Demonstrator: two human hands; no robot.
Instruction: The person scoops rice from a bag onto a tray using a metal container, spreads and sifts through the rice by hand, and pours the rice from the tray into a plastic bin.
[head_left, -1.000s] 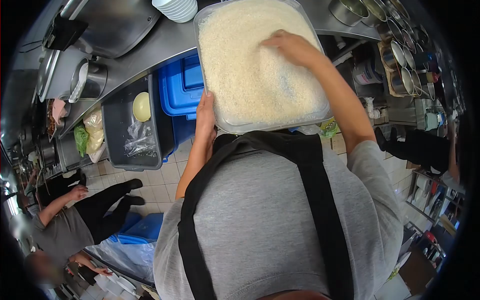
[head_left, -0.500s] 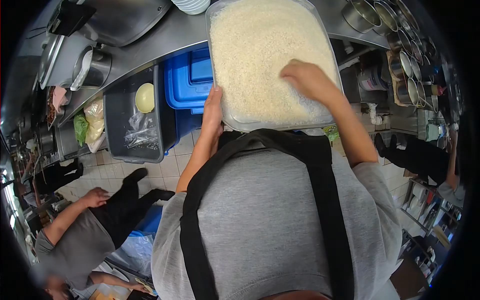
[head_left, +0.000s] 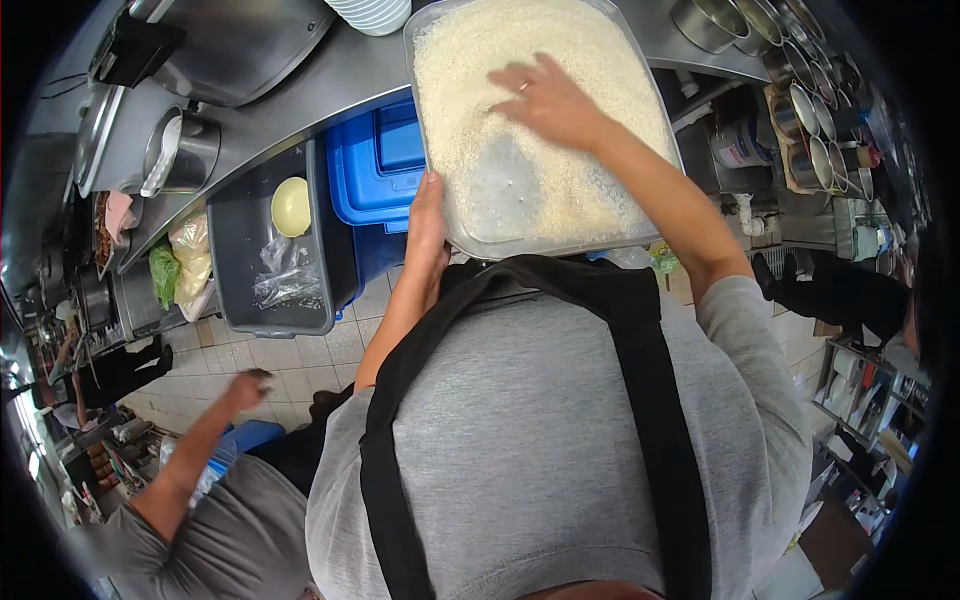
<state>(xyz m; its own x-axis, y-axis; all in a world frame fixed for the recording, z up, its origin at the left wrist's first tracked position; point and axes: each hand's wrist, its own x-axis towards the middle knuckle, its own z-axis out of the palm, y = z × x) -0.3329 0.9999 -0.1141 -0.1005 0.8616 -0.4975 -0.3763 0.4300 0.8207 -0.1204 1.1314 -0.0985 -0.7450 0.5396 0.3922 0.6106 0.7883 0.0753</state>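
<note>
A large clear plastic tub (head_left: 504,190) full of white, uncooked-looking rice (head_left: 485,50) sits in front of my chest, its far part over the steel counter. My left hand (head_left: 428,222) grips the tub's left wall near the close corner, thumb up at the rim; its other fingers are mostly hidden. Over the middle of the rice is my right hand (head_left: 553,105), palm down with fingers apart and a ring on one finger. Its fingertips are at the rice surface. Just nearer to me, a patch of the tub's bottom shows through.
Left of the tub are a blue lidded bin (head_left: 365,180) and a grey bin (head_left: 262,315) holding a yellow-green bowl (head_left: 292,207) and clear plastic. Stacked white bowls (head_left: 372,15) and a steel pot (head_left: 190,150) stand on the counter (head_left: 270,120). A co-worker (head_left: 235,520) is at lower left.
My right hand has moved left and away from me across the rice, and its fingers have spread. A bare patch of tub bottom has appeared. The co-worker at lower left has shifted.
</note>
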